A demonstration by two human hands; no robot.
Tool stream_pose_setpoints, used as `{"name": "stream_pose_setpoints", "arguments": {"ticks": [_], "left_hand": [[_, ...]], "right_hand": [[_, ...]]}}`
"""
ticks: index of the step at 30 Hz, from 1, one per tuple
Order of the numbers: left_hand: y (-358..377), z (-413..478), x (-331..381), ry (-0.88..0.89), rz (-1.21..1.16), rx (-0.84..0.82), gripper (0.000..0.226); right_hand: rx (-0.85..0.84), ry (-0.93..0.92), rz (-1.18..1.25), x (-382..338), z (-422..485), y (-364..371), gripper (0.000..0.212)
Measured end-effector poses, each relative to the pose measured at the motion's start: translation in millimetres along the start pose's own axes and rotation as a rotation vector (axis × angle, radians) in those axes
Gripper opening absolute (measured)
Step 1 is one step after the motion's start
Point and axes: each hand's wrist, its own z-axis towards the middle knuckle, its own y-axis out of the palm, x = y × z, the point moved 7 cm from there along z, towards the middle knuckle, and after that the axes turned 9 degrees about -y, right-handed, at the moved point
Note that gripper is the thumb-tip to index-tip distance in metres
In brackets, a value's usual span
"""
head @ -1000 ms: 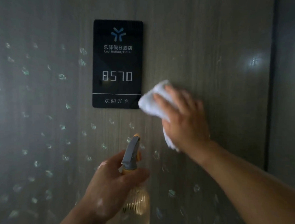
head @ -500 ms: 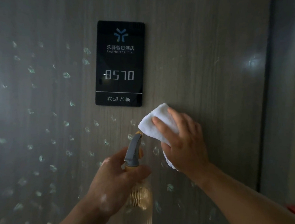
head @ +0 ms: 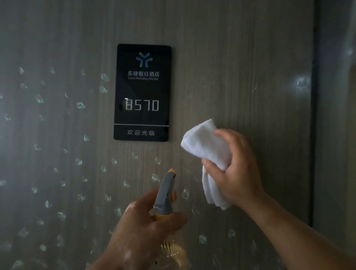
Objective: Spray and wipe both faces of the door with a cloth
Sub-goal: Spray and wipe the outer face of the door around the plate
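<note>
Droplet-speckled door (head: 230, 51); left hand (head: 140, 232), grip round a translucent spray bottle (head: 165, 192); right hand (head: 240, 173), grip round a white cloth (head: 202, 144).

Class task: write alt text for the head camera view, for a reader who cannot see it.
A right hand grips a white cloth in front of a droplet-speckled door, below and right of a black sign reading 8570. The left hand grips a spray bottle pointed at the door.

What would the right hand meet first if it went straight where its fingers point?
Probably the room-number plate: the right hand, gripping the white cloth, points up-left across the door, so the cloth would reach the plate's right edge. Depth unclear.
</note>
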Motion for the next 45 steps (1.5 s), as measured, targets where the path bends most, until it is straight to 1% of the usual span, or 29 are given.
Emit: {"name": "stream_pose_setpoints", "arguments": {"ticks": [2, 5, 8, 12, 15, 17, 18, 21, 23, 25, 27, 29, 30, 31, 33, 36, 38, 40, 42, 45], "left_hand": [[5.9, 4.6, 13.9, 0.041, 0.002, -0.021, 0.031], [19.1, 12.5, 41.1, 0.098, -0.033, -0.076, 0.021], [37.7, 15.5, 71.8, 0.189, -0.049, -0.165, 0.016], [58.9, 17.2, 92.7, 0.246, -0.075, -0.239, 0.009], [67.8, 18.6, 98.9, 0.264, -0.075, -0.257, 0.016], [71.0, 19.0, 101.7, 0.268, -0.057, -0.26, 0.018], [72.1, 18.8, 102.7, 0.268, -0.046, -0.264, 0.017], [75.9, 19.7, 101.7, 0.262, -0.008, -0.28, 0.018], [77.9, 18.9, 100.6, 0.255, 0.0, -0.295, 0.021], [78.5, 18.0, 101.3, 0.267, 0.015, -0.304, 0.026], [78.6, 16.3, 103.3, 0.286, 0.042, -0.317, 0.037], [77.5, 15.0, 105.0, 0.304, 0.081, -0.313, 0.051], [76.5, 14.2, 105.9, 0.308, 0.093, -0.309, 0.056], [75.4, 13.9, 106.5, 0.311, 0.103, -0.31, 0.058], [75.4, 11.4, 108.3, 0.317, 0.115, -0.326, 0.053], [78.6, 6.5, 112.3, 0.338, 0.13, -0.352, 0.039], [79.4, 7.7, 110.9, 0.323, 0.142, -0.33, 0.041], [79.3, 10.4, 106.4, 0.294, 0.15, -0.299, 0.044], [79.0, 11.9, 100.2, 0.272, 0.142, -0.286, 0.039], [77.0, 13.6, 89.3, 0.242, 0.127, -0.266, 0.029]], "right_hand": [[0.037, 0.098, 0.132, 8.1, 15.8, -14.7, 0.061], [0.008, 0.204, 0.301, 19.0, 24.6, -20.9, 0.057], [-0.013, 0.246, 0.403, 21.5, 20.5, -23.3, 0.058], [0.052, 0.299, 0.498, 22.8, 15.4, -32.3, 0.06], [0.067, 0.278, 0.451, 21.3, 15.4, -40.2, 0.048], [0.033, 0.273, 0.449, 17.4, 15.3, -42.6, 0.038], [0.007, 0.269, 0.45, 16.1, 14.9, -43.3, 0.037], [-0.072, 0.257, 0.436, 19.0, 10.7, -44.5, 0.044], [-0.094, 0.261, 0.459, 21.6, 7.2, -45.2, 0.049], [-0.11, 0.293, 0.51, 25.7, 4.8, -44.7, 0.053], [-0.118, 0.337, 0.564, 29.2, 3.8, -43.8, 0.057], [-0.107, 0.371, 0.55, 33.0, 3.6, -45.1, 0.065], [-0.102, 0.383, 0.537, 33.8, 4.3, -46.2, 0.064], [-0.098, 0.386, 0.535, 32.3, 6.4, -48.0, 0.056], [-0.116, 0.374, 0.539, 30.0, 10.7, -50.5, 0.039], [-0.147, 0.411, 0.559, 34.4, 15.6, -51.3, 0.027], [-0.158, 0.451, 0.554, 40.7, 16.9, -49.1, 0.026], [-0.176, 0.481, 0.468, 49.9, 15.5, -47.0, 0.029], [-0.171, 0.511, 0.402, 59.8, 14.7, -49.0, 0.031], [-0.12, 0.414, 0.169, 67.2, 17.7, -62.5, 0.035]]}}
